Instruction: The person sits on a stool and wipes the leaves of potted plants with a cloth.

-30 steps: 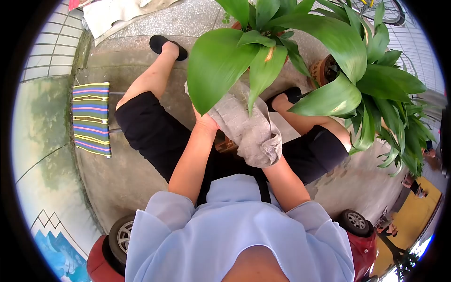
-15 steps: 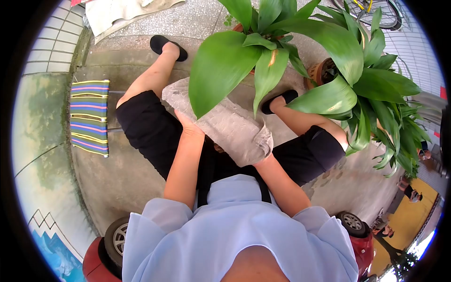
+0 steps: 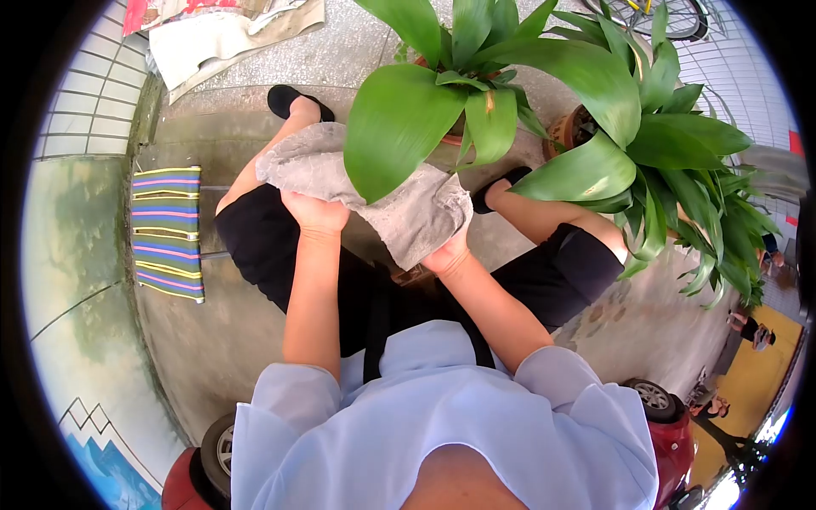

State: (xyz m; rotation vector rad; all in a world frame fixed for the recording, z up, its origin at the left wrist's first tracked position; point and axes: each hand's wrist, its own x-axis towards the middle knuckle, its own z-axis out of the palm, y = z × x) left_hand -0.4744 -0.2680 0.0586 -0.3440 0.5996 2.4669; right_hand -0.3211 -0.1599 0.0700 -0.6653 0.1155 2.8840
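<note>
A damp-looking grey cloth [image 3: 416,217] is stretched between my two hands, in front of a broad green plant leaf [image 3: 395,127] that covers part of it from my view. My left hand [image 3: 316,212] grips its left part from below, fingers mostly hidden behind the fabric. At its lower right corner, my right hand [image 3: 448,252] is closed on the edge, with the fingertips out of sight. The leaf hangs over the cloth's middle; whether they touch, I cannot tell.
A second leafy plant in a brown pot [image 3: 564,134] stands to the right. On the left is a folding stool [image 3: 167,234] with a striped seat. Pale sheeting [image 3: 208,51] lies ahead on the ground. Behind me are parts of a red car [image 3: 670,450]; a bicycle [image 3: 680,19] is far right.
Both hands have moved up and away from my body with the cloth, toward the leaf. The cloth, thick and folded before, now hangs more spread and crumpled. My view has shifted slightly.
</note>
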